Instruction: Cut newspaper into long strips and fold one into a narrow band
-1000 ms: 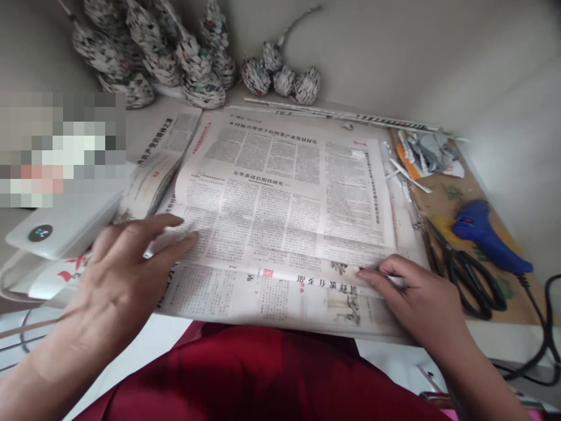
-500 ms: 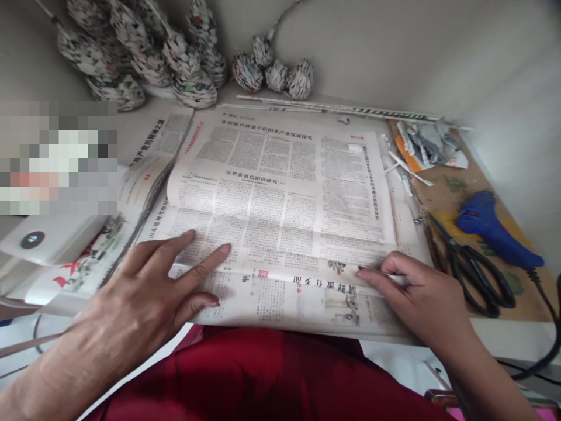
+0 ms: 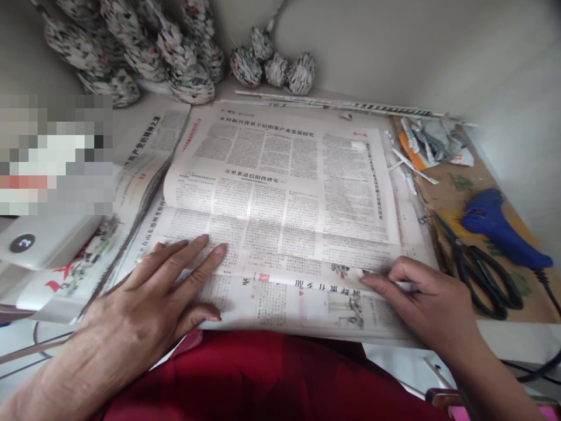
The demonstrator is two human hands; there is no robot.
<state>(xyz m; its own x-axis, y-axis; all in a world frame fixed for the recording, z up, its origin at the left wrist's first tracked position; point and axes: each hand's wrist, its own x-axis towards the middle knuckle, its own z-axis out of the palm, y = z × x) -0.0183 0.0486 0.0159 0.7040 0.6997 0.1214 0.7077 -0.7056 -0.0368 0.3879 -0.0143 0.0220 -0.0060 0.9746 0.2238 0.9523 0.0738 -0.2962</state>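
A newspaper sheet (image 3: 263, 202) lies on a pile of papers in front of me, with its near edge turned over in a long narrow fold. Flat on its lower left part rests my left hand (image 3: 162, 292), fingers stretched out and thumb apart. My right hand (image 3: 425, 298) is closed at the right end of the fold, thumb and curled forefinger pinching the paper. The remaining right fingers are mostly hidden beneath the hand.
Black-handled scissors (image 3: 486, 278) and a blue glue gun (image 3: 499, 225) with a cord lie on cardboard at right. Paper scraps (image 3: 433, 140) sit behind them. Woven paper shapes (image 3: 188, 70) and thin paper rods (image 3: 333, 105) line the back. A white device (image 3: 48, 240) stands at left.
The view has shifted slightly. My left hand still lies on the newspaper, its fingers a little closer together. The right hand keeps its pinch on the fold.
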